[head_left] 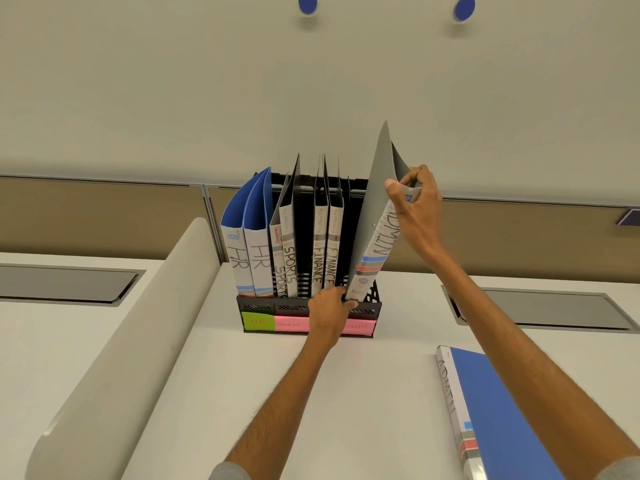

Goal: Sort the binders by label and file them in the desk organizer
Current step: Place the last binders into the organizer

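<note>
At the rightmost slot of the black mesh desk organizer (263, 303), the grey plastic ADMIN binder (375, 237) stands tilted: right hand (417, 206) pinches its top, left hand (327, 315) grips its lower corner. Nearer, right, a blue ADMIN binder (502, 410) lies flat.

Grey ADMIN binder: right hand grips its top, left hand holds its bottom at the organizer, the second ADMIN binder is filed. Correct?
No: the head view shows the blue ADMIN binder lying flat on the desk, unfiled. The right hand grips the top of the grey ADMIN binder, left hand holds its bottom at the organizer.
</note>
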